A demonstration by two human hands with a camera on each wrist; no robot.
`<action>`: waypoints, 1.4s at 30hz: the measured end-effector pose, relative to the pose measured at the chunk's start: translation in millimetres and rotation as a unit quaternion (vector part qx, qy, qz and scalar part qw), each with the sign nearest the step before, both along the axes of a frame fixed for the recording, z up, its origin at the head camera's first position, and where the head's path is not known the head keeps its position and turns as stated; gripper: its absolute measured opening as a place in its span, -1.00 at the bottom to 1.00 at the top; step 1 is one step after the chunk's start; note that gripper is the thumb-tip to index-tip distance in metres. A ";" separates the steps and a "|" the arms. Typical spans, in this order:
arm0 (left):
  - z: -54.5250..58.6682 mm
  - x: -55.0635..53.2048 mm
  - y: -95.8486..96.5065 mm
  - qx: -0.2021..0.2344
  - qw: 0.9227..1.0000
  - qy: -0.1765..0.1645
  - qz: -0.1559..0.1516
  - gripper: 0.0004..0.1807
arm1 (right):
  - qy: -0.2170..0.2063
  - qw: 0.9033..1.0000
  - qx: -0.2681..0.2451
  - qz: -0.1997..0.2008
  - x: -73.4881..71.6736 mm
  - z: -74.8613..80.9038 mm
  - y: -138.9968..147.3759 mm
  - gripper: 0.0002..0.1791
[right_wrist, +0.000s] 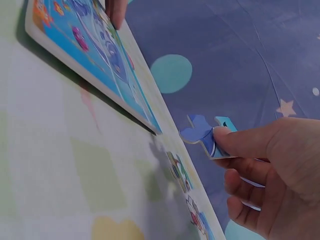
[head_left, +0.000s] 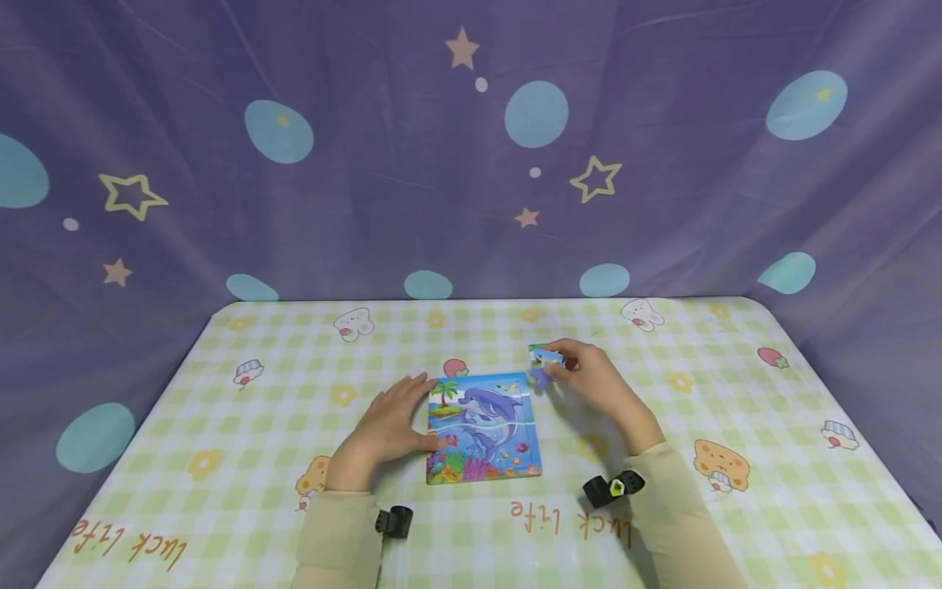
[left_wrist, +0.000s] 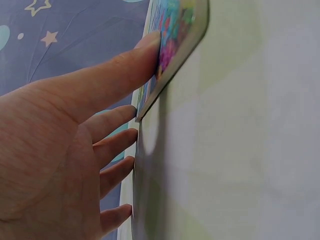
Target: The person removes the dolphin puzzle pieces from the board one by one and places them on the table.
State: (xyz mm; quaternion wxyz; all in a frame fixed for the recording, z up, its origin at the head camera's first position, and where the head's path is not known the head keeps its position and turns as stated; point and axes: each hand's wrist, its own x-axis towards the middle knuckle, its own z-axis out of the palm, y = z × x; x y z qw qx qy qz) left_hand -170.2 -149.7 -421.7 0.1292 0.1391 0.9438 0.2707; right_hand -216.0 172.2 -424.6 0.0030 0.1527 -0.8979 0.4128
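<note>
A square jigsaw board printed with a purple dolphin, a palm tree and coral lies on the table. At its left side is my left hand, the thumb resting on the board's edge and the other fingers spread apart, as the left wrist view shows. My right hand is beyond the board's upper right corner. Between thumb and index finger it pinches a blue and purple jigsaw piece, raised off the table. Beneath that hand lie a loose piece and another loose piece, partly cut off by the frame.
A green and white checked tablecloth with printed cartoons covers the table. Behind it and at both sides hangs a purple curtain with stars and blue dots. Each sleeve carries a black wrist camera, on the left and on the right.
</note>
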 end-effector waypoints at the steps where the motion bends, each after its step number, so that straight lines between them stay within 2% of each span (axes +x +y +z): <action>1: -0.2 -0.1 -0.1 -0.001 1.000 0.000 -0.001 0.05 | 0.004 1.000 0.000 -0.006 -0.4 0.0 1.8 -0.65; 9: -0.8 -1.7 -1.3 -0.005 1.000 0.003 -0.001 0.05 | 0.015 0.999 0.012 -0.037 -3.0 -2.2 17.0 -0.70; 17: 0.7 0.5 -1.8 0.000 1.000 0.005 -0.004 0.06 | 0.017 0.998 0.004 -0.053 -4.4 -4.6 33.0 -0.70; 28: 3.2 1.5 -0.4 -0.005 1.000 0.000 0.000 0.07 | 0.010 0.995 -0.013 -0.097 -2.3 -1.3 49.9 -0.66; 34: 3.1 1.8 -0.6 -0.001 1.000 -0.002 -0.001 0.07 | 0.011 0.990 -0.028 -0.138 -3.6 -5.3 58.6 -0.63; 42: 0.3 -0.5 -1.3 -0.003 1.000 -0.006 0.002 0.05 | 0.028 0.977 -0.060 -0.205 -2.1 -7.4 67.4 -0.61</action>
